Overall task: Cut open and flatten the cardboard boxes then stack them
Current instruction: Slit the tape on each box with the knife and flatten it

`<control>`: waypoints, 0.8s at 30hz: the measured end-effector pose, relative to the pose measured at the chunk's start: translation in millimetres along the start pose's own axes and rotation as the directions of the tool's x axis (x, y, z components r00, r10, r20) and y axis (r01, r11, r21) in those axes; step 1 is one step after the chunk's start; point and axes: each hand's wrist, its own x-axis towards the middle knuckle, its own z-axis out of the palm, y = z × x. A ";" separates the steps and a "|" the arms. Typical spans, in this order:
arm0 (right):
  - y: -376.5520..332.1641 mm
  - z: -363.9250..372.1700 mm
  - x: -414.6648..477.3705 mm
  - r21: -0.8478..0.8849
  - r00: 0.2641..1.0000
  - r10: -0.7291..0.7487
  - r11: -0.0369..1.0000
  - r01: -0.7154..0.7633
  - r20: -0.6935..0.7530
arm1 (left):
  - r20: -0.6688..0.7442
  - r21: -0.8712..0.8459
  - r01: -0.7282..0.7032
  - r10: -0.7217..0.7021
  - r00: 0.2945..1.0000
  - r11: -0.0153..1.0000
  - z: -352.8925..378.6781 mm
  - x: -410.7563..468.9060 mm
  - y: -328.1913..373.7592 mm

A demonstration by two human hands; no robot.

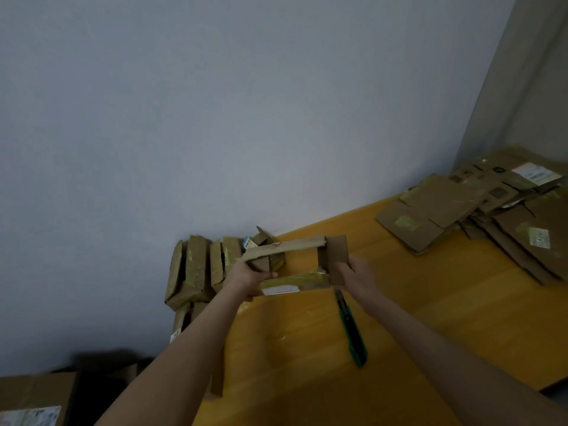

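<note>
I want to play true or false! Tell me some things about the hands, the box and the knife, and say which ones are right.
1. Both the left hand and the right hand hold the cardboard box. True.
2. The right hand grips the knife. False: the knife lies on the yellow table, with no hand on it.
3. A pile of flattened boxes lies on the table's far right. True.
4. The held box is already flat. False: it is still hollow, with flaps sticking out.
</note>
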 end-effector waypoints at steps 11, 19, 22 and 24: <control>2.9 -3.6 -4.3 0.349 0.991 0.128 0.928 -0.128 0.022 | -0.060 -0.147 -0.162 0.155 0.986 0.976 -3.5 3.9 -16.8; 12.1 -26.5 8.3 0.740 0.938 0.277 0.582 -0.337 0.209 | 0.111 -0.349 -0.245 0.300 0.947 0.905 -23.2 -2.8 -33.5; 16.8 -39.4 13.5 0.707 0.888 0.349 0.544 -0.451 0.299 | 0.166 -0.243 -0.301 0.345 0.924 0.922 -26.6 -4.4 -36.9; 17.5 -41.7 15.1 0.622 0.867 0.435 0.616 -0.483 0.242 | 0.214 -0.188 -0.347 0.384 0.898 0.919 -26.6 -5.0 -37.4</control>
